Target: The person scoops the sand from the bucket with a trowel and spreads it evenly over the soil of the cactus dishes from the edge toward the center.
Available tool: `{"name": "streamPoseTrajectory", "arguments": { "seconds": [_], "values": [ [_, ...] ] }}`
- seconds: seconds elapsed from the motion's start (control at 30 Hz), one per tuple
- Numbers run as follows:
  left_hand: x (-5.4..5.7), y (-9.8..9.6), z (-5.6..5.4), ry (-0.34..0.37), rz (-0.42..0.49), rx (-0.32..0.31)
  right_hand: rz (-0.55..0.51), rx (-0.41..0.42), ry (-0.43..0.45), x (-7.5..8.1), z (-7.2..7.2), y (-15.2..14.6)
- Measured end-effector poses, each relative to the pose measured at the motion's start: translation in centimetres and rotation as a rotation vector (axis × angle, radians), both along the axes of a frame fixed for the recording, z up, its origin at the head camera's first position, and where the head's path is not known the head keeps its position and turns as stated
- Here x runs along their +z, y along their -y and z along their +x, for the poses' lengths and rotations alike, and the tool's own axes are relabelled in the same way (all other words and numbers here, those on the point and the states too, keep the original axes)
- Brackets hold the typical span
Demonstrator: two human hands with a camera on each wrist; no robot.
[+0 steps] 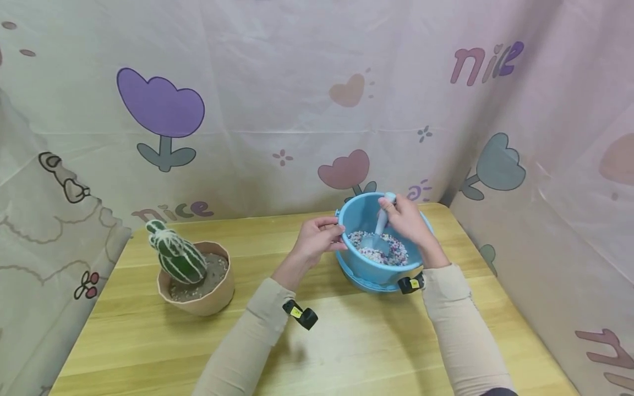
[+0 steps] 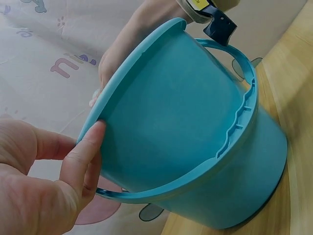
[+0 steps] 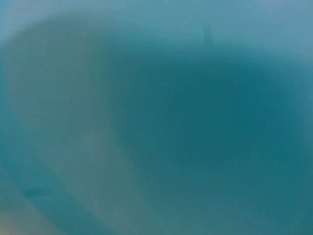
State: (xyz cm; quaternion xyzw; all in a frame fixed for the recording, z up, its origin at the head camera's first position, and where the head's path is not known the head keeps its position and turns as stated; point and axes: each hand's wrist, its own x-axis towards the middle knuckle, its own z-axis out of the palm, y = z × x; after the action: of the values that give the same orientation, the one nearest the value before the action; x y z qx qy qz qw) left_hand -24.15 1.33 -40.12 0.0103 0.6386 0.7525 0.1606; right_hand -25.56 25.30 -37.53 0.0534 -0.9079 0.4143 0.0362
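Note:
A light blue plastic bucket point(image 1: 364, 268) stands on the table and holds small white, pink and purple pebbles point(image 1: 400, 254). My left hand point(image 1: 313, 237) grips its rim at the left, fingertips against the outer wall, as the left wrist view of the bucket point(image 2: 166, 122) also shows. My right hand point(image 1: 410, 221) reaches in over the right side and holds a pale blue scoop by its handle point(image 1: 382, 223). The scoop's blade rests down among the pebbles. Only blurred blue bucket wall point(image 3: 210, 112) fills the right wrist view.
On the left of the wooden table point(image 1: 337, 352) stands a beige pot point(image 1: 205, 302) of grey soil, with a green, white-striped cactus point(image 1: 182, 264) leaning in it. A patterned curtain point(image 1: 257, 99) hangs behind and beside the table. The bucket's handle point(image 2: 239, 122) hangs low around its side.

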Motion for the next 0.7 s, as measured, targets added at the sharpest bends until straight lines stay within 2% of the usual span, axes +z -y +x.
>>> {"name": "streamPoseTrajectory", "arguments": {
  "seconds": [0.2,0.4,0.53,0.7],
  "values": [
    [0.1,0.0,-0.1,0.004,0.011,-0.019,-0.121,0.105,0.081,0.1,-0.1,-0.4],
    [-0.1,0.0,-0.1,0.014,0.027,-0.021,-0.175,0.156,0.097,0.4,0.4,-0.9],
    [-0.1,0.2,-0.1,0.016,0.023,-0.020,-0.190,0.124,0.065,0.5,0.6,-1.2],
    [0.1,0.3,0.0,0.021,0.023,-0.026,-0.155,0.026,-0.076,0.6,0.8,-1.2]
  ]
}}
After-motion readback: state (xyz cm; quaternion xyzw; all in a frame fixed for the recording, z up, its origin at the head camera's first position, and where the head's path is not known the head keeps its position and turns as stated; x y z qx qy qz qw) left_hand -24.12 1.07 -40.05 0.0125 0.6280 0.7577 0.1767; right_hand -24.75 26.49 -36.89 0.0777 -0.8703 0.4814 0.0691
